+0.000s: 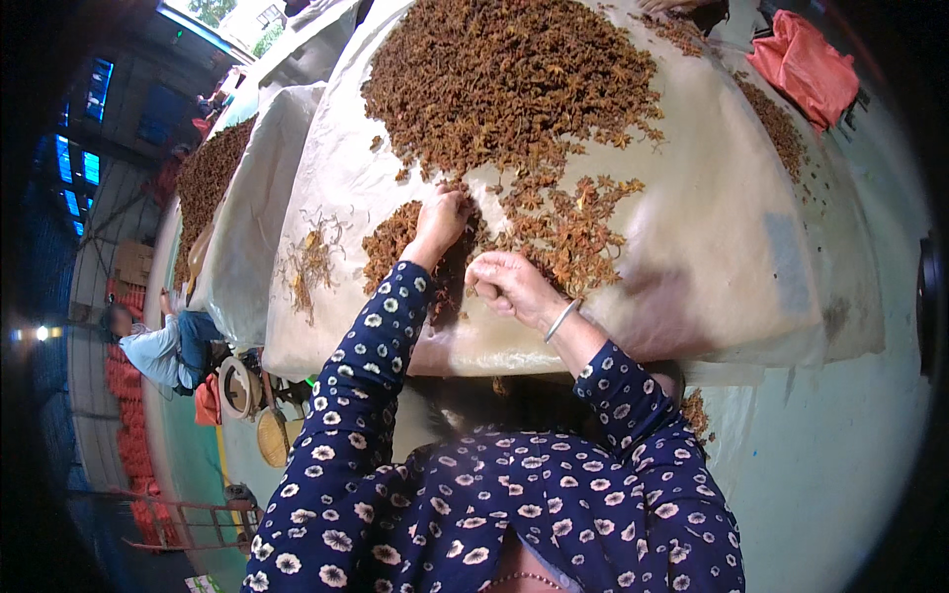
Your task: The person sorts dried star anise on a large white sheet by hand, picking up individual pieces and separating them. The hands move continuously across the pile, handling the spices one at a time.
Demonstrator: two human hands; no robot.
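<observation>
A large heap of dried star anise [511, 74] lies on a table covered with a pale plastic sheet [712, 222]. My left hand [442, 219] reaches into loose star anise below the heap, its fingertips bent down and partly hidden among the pieces. Beside it on the left sits a smaller pile of star anise [389, 241]. Nearer to me, my right hand [511, 285] is curled above the sheet, thumb and fingers drawn together; whether a small piece is between them is unclear. Paler, spread-out star anise [586, 230] lies just beyond this hand.
Thin stems and yellowish scraps [311, 263] lie at the sheet's left. Another person's hand [682, 6] shows at the far edge. A seated person [167, 348] is by another covered table with star anise [211, 178]. An orange-red sack [804, 67] stands at upper right.
</observation>
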